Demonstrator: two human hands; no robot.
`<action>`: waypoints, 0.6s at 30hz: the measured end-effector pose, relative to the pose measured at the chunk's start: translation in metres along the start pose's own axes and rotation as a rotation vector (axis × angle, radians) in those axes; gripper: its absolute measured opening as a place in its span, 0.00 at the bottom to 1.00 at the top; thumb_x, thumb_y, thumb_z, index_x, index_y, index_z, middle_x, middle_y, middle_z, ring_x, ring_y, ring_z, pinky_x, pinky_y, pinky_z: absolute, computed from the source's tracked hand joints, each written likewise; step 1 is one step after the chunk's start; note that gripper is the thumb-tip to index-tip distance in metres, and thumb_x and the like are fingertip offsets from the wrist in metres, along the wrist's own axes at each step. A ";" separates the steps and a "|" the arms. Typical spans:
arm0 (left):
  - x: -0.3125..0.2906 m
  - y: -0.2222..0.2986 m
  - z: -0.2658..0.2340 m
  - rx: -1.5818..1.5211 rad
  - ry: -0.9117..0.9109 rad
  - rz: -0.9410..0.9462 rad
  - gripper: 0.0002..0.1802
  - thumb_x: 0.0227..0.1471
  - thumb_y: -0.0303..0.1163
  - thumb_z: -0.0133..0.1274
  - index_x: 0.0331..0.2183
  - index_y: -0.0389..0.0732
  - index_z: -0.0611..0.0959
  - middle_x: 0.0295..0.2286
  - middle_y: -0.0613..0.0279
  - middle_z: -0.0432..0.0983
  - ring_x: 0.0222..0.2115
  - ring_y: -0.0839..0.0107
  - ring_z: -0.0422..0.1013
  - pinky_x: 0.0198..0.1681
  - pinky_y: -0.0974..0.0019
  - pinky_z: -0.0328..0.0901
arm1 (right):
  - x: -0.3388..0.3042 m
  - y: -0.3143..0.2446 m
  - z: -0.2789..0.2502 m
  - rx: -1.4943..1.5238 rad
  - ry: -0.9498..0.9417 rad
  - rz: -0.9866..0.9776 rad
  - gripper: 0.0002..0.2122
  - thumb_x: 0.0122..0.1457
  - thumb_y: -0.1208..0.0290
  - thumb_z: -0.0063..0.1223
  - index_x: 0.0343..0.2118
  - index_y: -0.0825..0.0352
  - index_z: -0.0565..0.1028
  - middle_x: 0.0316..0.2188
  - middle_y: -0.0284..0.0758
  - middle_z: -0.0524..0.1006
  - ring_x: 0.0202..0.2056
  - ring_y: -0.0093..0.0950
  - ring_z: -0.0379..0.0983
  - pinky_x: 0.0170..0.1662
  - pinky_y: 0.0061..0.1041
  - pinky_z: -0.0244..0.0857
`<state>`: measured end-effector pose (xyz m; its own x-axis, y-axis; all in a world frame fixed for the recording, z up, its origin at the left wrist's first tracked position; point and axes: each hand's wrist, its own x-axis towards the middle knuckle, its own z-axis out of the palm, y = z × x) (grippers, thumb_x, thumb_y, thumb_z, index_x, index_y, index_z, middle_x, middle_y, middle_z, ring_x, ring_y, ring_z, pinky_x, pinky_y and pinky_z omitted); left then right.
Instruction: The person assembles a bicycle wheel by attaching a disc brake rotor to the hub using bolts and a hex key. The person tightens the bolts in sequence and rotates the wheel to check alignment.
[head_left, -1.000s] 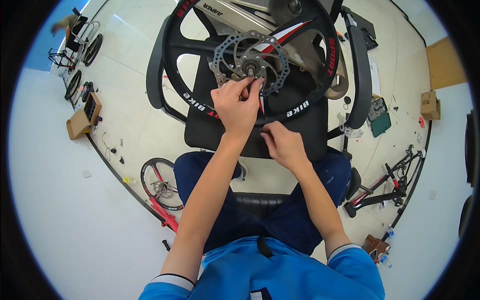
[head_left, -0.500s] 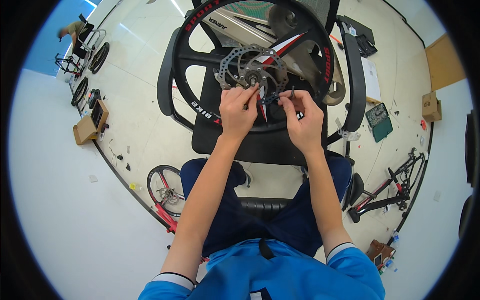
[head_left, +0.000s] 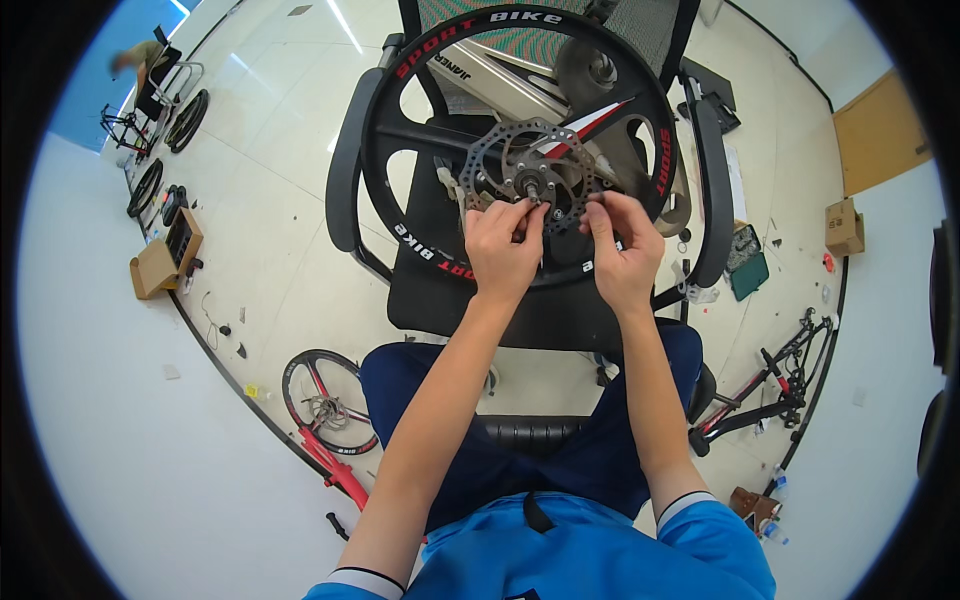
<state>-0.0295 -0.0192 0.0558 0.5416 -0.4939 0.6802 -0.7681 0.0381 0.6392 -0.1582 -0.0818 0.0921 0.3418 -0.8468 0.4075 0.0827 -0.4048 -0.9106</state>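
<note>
A black spoked bicycle wheel point(head_left: 400, 226) lies tilted on an office chair's seat, its hub side facing up. Fixed around the hub is a silver disc brake rotor point(head_left: 487, 150) with cut-out holes. The fingertips of my left hand point(head_left: 503, 250) are pinched together at the stub of the wheel axle point(head_left: 532, 186). My right hand point(head_left: 627, 250) is closed in a pinch beside the rotor's right edge; whatever small thing its fingers hold is blurred and hidden.
The black office chair point(head_left: 450, 312) has armrests on both sides of the wheel. A pale bike frame point(head_left: 490, 78) lies behind it. A red bike part with a wheel point(head_left: 330, 462) rests at left, a black bike frame point(head_left: 750, 400) at right. A person point(head_left: 140, 62) works far left.
The wheel and chair sit slightly lower and further right in view. My right hand has shifted off the rotor's lower right rim, up along its edge. My left fingers stay at the axle.
</note>
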 end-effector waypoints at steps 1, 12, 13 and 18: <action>0.003 -0.002 -0.002 -0.022 -0.028 0.004 0.06 0.44 0.26 0.67 0.28 0.41 0.86 0.17 0.70 0.71 0.17 0.72 0.66 0.29 0.66 0.55 | 0.001 0.001 -0.004 -0.063 -0.034 0.021 0.05 0.59 0.80 0.58 0.38 0.73 0.77 0.30 0.34 0.80 0.28 0.20 0.76 0.33 0.18 0.69; 0.010 -0.009 -0.017 -0.042 -0.182 -0.030 0.07 0.46 0.27 0.63 0.31 0.40 0.85 0.25 0.64 0.75 0.22 0.63 0.73 0.29 0.63 0.65 | 0.027 0.008 -0.006 -0.393 -0.425 -0.372 0.07 0.55 0.81 0.60 0.38 0.70 0.79 0.27 0.36 0.75 0.26 0.31 0.72 0.30 0.26 0.65; 0.010 -0.009 -0.017 -0.050 -0.182 -0.029 0.07 0.46 0.27 0.63 0.31 0.40 0.85 0.24 0.64 0.75 0.22 0.63 0.73 0.29 0.63 0.65 | 0.030 0.008 -0.004 -0.391 -0.419 -0.405 0.07 0.54 0.79 0.61 0.37 0.69 0.79 0.27 0.37 0.75 0.27 0.34 0.72 0.31 0.29 0.66; 0.010 -0.007 -0.018 -0.069 -0.166 -0.027 0.06 0.45 0.27 0.63 0.30 0.40 0.86 0.23 0.64 0.76 0.23 0.63 0.73 0.29 0.63 0.65 | 0.047 -0.005 -0.009 -0.543 -0.563 -0.552 0.08 0.53 0.77 0.62 0.36 0.68 0.79 0.27 0.36 0.76 0.29 0.37 0.73 0.33 0.33 0.67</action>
<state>-0.0131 -0.0086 0.0643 0.4931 -0.6323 0.5976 -0.7260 0.0794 0.6831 -0.1511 -0.1228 0.1160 0.7960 -0.2561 0.5484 -0.0303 -0.9218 -0.3864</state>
